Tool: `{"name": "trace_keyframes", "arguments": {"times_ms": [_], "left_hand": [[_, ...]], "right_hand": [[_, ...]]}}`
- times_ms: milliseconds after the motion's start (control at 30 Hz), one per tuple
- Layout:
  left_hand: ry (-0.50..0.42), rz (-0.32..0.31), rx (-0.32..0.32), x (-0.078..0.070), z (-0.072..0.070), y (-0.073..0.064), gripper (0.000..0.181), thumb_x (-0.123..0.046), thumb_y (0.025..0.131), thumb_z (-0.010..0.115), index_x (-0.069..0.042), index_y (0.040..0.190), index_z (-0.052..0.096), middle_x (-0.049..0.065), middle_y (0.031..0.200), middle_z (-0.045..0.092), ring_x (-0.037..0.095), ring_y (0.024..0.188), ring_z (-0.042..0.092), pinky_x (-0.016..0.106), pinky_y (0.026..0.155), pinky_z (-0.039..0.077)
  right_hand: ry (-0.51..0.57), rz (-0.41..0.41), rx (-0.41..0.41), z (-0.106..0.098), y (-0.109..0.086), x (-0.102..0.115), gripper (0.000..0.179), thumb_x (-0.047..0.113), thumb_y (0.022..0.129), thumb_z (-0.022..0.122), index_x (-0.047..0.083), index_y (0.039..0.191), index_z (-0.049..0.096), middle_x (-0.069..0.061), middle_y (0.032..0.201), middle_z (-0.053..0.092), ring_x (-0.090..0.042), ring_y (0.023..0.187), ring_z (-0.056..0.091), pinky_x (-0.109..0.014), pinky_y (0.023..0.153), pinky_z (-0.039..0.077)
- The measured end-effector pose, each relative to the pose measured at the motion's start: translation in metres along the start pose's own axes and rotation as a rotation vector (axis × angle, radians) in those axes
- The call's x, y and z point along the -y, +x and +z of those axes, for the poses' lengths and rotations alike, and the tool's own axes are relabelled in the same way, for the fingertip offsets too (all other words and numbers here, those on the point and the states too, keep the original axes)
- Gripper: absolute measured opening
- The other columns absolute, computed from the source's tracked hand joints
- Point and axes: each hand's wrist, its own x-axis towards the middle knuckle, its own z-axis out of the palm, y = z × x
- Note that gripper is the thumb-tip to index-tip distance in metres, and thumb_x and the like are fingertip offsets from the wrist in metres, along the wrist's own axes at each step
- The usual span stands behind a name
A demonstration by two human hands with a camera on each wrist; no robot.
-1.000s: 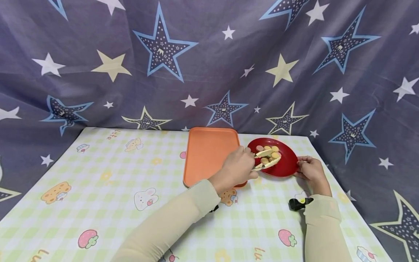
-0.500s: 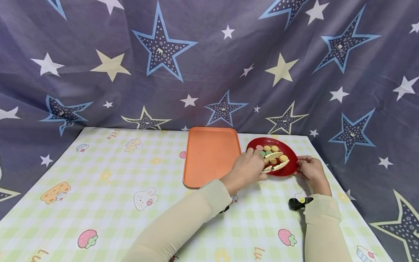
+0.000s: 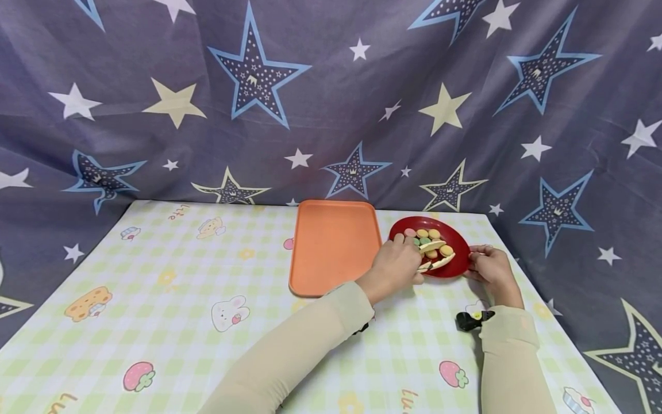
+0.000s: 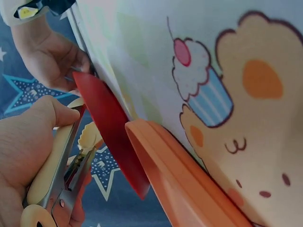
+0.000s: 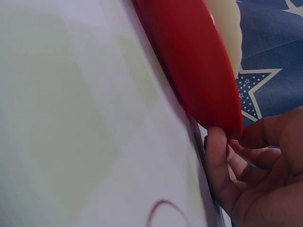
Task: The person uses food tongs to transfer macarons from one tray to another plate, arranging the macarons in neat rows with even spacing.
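In the head view my left hand (image 3: 394, 265) grips cream-tipped tongs (image 3: 432, 246) over the red plate (image 3: 458, 241). The tongs' metal body and cream grip (image 4: 43, 182) lie in my palm in the left wrist view. Several small round macarons (image 3: 435, 234), yellow, pink and green, lie on the plate. One yellow macaron (image 3: 446, 250) sits between the parted tong tips. My right hand (image 3: 493, 275) pinches the plate's right rim; the right wrist view shows thumb and fingers (image 5: 216, 151) at its edge. My left hand hides part of the plate's left side.
Left of the plate lies an orange rectangular tray (image 3: 336, 244), its edge close to the plate. Both are on a checked tablecloth (image 3: 170, 345) with printed cartoon figures. A star-patterned curtain (image 3: 331, 86) hangs behind the table.
My left hand has moved right, carrying the tongs further over the plate, with their tips now around a yellow macaron. The right hand stays on the rim; plate and tray look unmoved.
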Motion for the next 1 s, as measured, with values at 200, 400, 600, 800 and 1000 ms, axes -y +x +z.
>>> {"name": "trace_keyframes", "arguments": {"times_ms": [200, 400, 600, 800, 1000], "left_hand": [[0.047, -0.011, -0.004, 0.0, 0.0027, 0.0022, 0.036, -0.053, 0.09, 0.067, -0.018, 0.092, 0.072, 0.004, 0.11, 0.062, 0.02, 0.091, 0.051, 0.03, 0.071, 0.052], [0.084, 0.001, -0.006, -0.0003, 0.0038, 0.0034, 0.035, -0.054, 0.09, 0.067, -0.019, 0.092, 0.072, 0.003, 0.106, 0.062, 0.02, 0.091, 0.051, 0.03, 0.069, 0.051], [0.123, 0.004, 0.002, -0.0009, 0.0039, 0.0039, 0.041, -0.057, 0.091, 0.065, -0.018, 0.098, 0.073, 0.002, 0.107, 0.062, 0.019, 0.092, 0.051, 0.03, 0.071, 0.052], [0.131, 0.011, 0.003, -0.0006, 0.0026, 0.0022, 0.05, -0.061, 0.091, 0.064, -0.015, 0.107, 0.075, 0.005, 0.117, 0.064, 0.02, 0.097, 0.053, 0.031, 0.076, 0.054], [0.103, 0.009, -0.008, -0.0002, -0.0006, 0.0012, 0.047, -0.058, 0.091, 0.064, -0.015, 0.106, 0.076, 0.005, 0.118, 0.062, 0.02, 0.097, 0.052, 0.029, 0.078, 0.054]], "right_hand": [[-0.004, -0.011, 0.002, 0.0003, -0.0003, 0.0025, 0.041, 0.007, 0.106, 0.038, -0.009, 0.143, 0.043, -0.005, 0.091, 0.063, -0.009, 0.07, 0.066, -0.027, 0.066, 0.06], [0.002, -0.006, 0.0, 0.0015, -0.001, 0.0056, 0.04, 0.007, 0.106, 0.038, -0.01, 0.142, 0.043, -0.005, 0.091, 0.063, -0.009, 0.069, 0.066, -0.028, 0.065, 0.06], [0.002, -0.009, 0.005, 0.0022, -0.0016, 0.0063, 0.04, 0.007, 0.106, 0.038, -0.01, 0.142, 0.044, -0.004, 0.088, 0.064, -0.009, 0.068, 0.066, -0.028, 0.065, 0.06], [0.002, -0.006, 0.008, 0.0022, -0.0018, 0.0045, 0.039, 0.008, 0.106, 0.037, -0.009, 0.141, 0.044, -0.003, 0.087, 0.063, -0.01, 0.068, 0.066, -0.028, 0.066, 0.059], [0.008, -0.005, 0.007, 0.0011, -0.0024, 0.0014, 0.04, 0.007, 0.106, 0.038, -0.011, 0.141, 0.044, -0.001, 0.084, 0.064, -0.009, 0.067, 0.066, -0.028, 0.064, 0.059]]}}
